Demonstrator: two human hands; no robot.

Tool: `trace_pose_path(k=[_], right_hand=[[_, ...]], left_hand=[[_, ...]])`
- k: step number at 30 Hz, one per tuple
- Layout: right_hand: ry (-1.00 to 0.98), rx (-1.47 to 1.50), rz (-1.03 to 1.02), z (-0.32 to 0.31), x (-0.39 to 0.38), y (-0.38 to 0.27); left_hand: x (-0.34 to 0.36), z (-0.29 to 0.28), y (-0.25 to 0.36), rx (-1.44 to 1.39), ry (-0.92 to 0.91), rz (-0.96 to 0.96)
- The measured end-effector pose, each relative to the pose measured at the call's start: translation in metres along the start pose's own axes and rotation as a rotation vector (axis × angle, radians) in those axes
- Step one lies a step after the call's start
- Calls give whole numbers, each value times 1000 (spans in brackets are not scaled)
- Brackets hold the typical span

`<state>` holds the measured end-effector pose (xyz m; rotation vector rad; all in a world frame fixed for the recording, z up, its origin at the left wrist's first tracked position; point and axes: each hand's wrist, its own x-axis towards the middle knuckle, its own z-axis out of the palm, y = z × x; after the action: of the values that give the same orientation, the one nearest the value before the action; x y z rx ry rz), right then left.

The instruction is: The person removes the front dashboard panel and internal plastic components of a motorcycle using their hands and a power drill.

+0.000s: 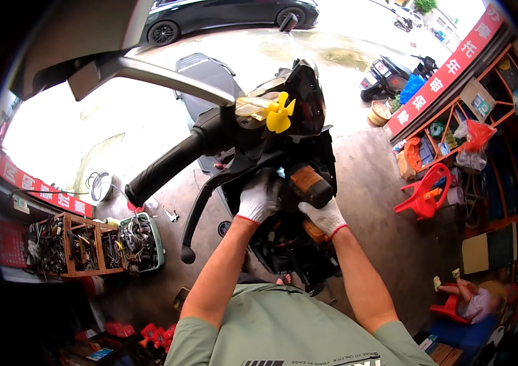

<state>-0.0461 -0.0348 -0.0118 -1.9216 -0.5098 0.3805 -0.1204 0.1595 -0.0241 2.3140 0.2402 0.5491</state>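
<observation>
A black scooter [298,116] stands in front of me, its handlebar grip [170,161] and brake lever [196,222] on my left. A yellow propeller ornament [280,113] sits on the handlebar. My right hand [326,216], in a white glove, closes on an orange and black power drill [311,185] held against the scooter's front panel. Just left of the drill, my gloved left hand [259,201] reaches into the dark area below the handlebar. Its fingers are lost in shadow, as is the drill's tip. Another orange part [315,232] shows below my right hand.
At left stand a wooden tool rack [85,247] and a green tub [155,241] of tools. A red plastic chair [426,194] and cluttered shelves [503,134] line the right. A person [477,305] sits at lower right. A dark car [228,21] is parked outside.
</observation>
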Motion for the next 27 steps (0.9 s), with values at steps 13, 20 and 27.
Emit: trace_pose_path(k=[13, 20, 27], right_hand=[[14, -8, 3, -1, -4, -17], [20, 25, -18, 2, -1, -6], [13, 30, -30, 0, -2, -9]], left_hand=[[8, 13, -5, -296, 335, -243], [1, 23, -34, 337, 119, -123], [-1, 24, -25, 198, 71, -339]])
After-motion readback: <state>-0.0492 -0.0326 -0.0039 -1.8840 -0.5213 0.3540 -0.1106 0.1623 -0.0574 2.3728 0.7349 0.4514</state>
